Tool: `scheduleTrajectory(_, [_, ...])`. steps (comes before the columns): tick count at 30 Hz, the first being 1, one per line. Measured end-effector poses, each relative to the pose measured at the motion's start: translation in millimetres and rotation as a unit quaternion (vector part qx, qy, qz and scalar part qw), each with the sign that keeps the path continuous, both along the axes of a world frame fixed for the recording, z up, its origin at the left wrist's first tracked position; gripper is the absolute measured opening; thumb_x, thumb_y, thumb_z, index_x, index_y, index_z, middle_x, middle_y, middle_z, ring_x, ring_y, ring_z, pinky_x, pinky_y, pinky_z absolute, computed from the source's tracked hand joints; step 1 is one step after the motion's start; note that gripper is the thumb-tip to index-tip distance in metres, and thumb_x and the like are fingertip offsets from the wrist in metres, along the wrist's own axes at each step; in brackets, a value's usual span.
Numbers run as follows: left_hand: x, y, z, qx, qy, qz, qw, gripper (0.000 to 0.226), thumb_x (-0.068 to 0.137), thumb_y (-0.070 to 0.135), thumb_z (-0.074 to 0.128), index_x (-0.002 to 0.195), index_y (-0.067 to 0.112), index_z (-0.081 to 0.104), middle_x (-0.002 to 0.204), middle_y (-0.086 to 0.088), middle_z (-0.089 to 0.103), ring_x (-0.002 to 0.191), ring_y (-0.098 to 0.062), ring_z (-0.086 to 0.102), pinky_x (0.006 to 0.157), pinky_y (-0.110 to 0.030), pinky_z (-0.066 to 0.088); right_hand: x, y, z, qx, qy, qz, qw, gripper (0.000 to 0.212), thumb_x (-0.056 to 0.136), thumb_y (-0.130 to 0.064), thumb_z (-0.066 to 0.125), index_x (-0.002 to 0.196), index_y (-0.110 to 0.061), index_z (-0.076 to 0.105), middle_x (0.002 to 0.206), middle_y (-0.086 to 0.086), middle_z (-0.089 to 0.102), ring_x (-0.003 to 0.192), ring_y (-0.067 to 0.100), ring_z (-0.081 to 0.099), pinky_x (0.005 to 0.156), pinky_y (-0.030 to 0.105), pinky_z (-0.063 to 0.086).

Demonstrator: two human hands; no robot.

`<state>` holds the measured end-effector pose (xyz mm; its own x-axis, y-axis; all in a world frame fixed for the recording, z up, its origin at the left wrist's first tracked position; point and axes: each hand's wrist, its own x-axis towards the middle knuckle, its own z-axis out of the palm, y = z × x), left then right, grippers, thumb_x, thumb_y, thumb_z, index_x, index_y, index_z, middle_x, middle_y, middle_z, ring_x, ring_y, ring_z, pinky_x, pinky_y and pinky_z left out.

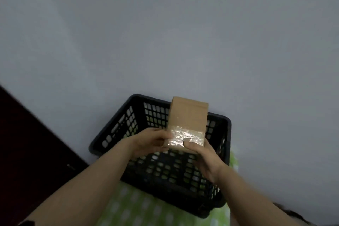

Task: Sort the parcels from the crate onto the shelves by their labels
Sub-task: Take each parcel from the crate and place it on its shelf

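Likely light and stiff, the brown cardboard parcel [188, 117] is pinched at its slick taped near end by your left hand [149, 142] and right hand [203, 159] over the black plastic lattice crate [113, 134]; grip bare card.

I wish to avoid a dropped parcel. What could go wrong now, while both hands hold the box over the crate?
The left hand and right hand grip the parcel only at its near end, over glossy tape; it might slip and fall into the crate. Glare on the tape and the right thumb may hide any label, risking a missort.

One parcel [187, 121], one crate [117, 128], two hands.
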<state>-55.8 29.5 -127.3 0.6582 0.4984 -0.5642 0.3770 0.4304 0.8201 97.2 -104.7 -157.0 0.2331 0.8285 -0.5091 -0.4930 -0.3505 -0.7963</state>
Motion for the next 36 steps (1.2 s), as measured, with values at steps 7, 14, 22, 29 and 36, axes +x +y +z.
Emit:
scheduleTrajectory(7, [-120,-102,83,0.125,0.023,0.256,0.958,0.034,0.084,0.013,0.068,0.116,0.014,0.059,0.105,-0.003,0.067,0.096,-0.017,0.063,0.089,-0.038,0.052,-107,-18,55,0.056,-0.294,0.074,0.951,0.104,0.042,-0.032,0.09,0.132,-0.018,0.039,0.119,0.003,0.054,0.109,0.02,0.054,0.096,0.041,0.048])
scheduleTrajectory(14, [-232,-214,144,0.194,-0.029,0.461,0.865,0.028,0.078,0.022,0.076,0.103,0.019,0.066,0.09,0.004,0.073,0.063,0.0,0.067,0.045,-0.016,0.049,-288,-67,107,0.315,-0.453,0.166,0.817,0.101,0.051,-0.038,0.073,0.139,-0.009,0.032,0.13,0.007,0.041,0.124,0.025,0.036,0.104,0.034,0.027])
scheduleTrajectory(22, [-445,-343,152,0.196,-0.033,0.708,0.678,0.089,0.045,0.04,0.092,0.118,0.014,0.047,0.105,0.0,0.068,0.093,-0.016,0.067,0.079,-0.043,0.057,-477,-174,134,0.504,-0.383,0.359,0.686,0.08,0.069,-0.031,0.055,0.145,-0.027,0.03,0.134,-0.014,0.022,0.124,0.005,0.019,0.092,0.003,0.02])
scheduleTrajectory(29, [-571,-466,151,0.192,-0.078,0.754,0.624,0.026,0.085,0.007,0.059,0.108,0.017,0.06,0.1,-0.003,0.069,0.097,-0.019,0.062,0.078,-0.041,0.052,-586,-233,153,0.454,-0.279,0.405,0.743,0.059,0.087,-0.022,0.064,0.14,-0.022,0.039,0.14,-0.008,0.032,0.131,0.008,0.029,0.105,0.027,0.028])
scheduleTrajectory(36, [-619,-555,152,0.209,-0.096,0.765,0.602,0.058,0.063,0.012,0.063,0.12,0.008,0.059,0.118,-0.014,0.063,0.11,-0.024,0.058,0.079,-0.037,0.051,-657,-267,173,0.245,-0.063,0.681,0.687,0.045,0.088,-0.026,0.061,0.131,-0.033,0.051,0.115,-0.006,0.066,0.117,0.013,0.052,0.104,0.057,0.037])
